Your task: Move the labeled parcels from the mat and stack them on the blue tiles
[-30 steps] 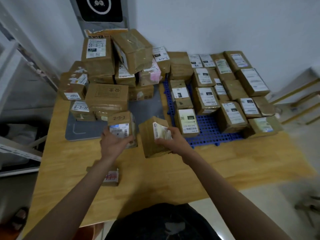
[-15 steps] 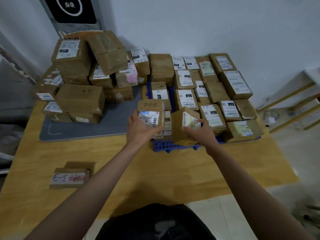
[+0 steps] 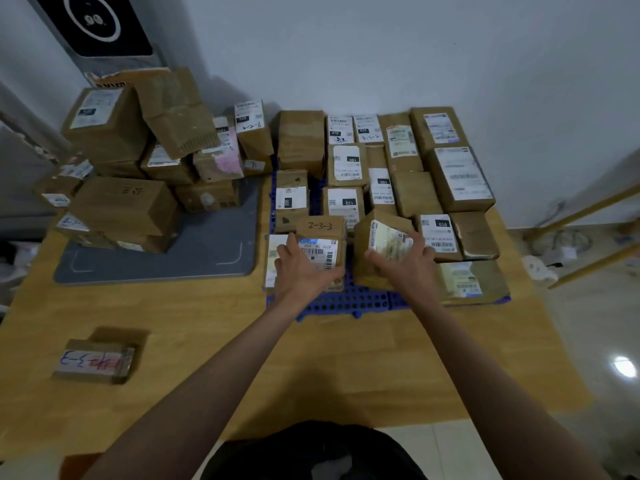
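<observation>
Many taped parcels (image 3: 460,178) on wooden table (image 3: 207,341) against pale wall (image 3: 381,46).

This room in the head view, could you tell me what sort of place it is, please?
Probably a parcel sorting or pickup room: labelled cardboard parcels piled on a grey mat, more laid in rows on blue tiles, all on a wooden table.

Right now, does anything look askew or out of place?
Yes. One flat parcel lies alone on the table's near left, off both mat and blue tiles. On the mat, the top box sits tilted on its pile.
</observation>
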The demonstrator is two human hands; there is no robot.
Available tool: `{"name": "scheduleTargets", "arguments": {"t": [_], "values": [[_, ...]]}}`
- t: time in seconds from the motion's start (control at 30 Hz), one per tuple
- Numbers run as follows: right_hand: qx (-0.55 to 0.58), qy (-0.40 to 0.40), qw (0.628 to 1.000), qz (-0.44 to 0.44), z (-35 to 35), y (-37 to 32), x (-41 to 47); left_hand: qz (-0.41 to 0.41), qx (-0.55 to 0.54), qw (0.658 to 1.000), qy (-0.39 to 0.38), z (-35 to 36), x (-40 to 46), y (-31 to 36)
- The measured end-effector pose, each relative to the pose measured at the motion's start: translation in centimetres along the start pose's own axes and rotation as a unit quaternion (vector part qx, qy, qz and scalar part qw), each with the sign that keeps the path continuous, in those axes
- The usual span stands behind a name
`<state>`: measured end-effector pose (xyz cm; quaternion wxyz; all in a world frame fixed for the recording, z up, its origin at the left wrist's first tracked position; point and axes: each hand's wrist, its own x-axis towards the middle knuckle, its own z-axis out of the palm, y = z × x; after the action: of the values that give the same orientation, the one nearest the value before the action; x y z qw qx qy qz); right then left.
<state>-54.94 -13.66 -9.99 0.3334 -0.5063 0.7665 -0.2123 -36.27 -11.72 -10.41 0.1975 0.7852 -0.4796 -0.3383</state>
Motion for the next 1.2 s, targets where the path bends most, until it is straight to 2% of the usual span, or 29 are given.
{"name": "scheduleTargets", "arguments": {"t": [0.4, 0.63, 0.77, 1.0, 1.2], "values": [[0.043, 0.016, 0.999, -0.006, -3.4, 2.1, 3.2, -0.059, 0.081, 0.995, -0.017, 5.1, 2.6, 1.2], [0.054, -0.011, 0.998, -0.005, -3.1, 2.4, 3.8, -0.073, 0.138, 0.988, 0.011, 7.0, 3.5, 0.6], [0.049, -0.013, 0.999, -0.002, -3.2, 2.9, 3.9, -0.058, 0.188, 0.980, 0.043, 8.0, 3.8, 0.5], [0.051, -0.002, 0.999, 0.008, -3.7, 4.0, 4.2, -0.035, 0.226, 0.972, 0.053, 8.6, 4.0, -1.0], [0.046, 0.013, 0.999, -0.002, -3.6, 4.6, 4.1, 0.062, 0.269, 0.961, 0.013, 7.0, 3.8, -2.0]]}}
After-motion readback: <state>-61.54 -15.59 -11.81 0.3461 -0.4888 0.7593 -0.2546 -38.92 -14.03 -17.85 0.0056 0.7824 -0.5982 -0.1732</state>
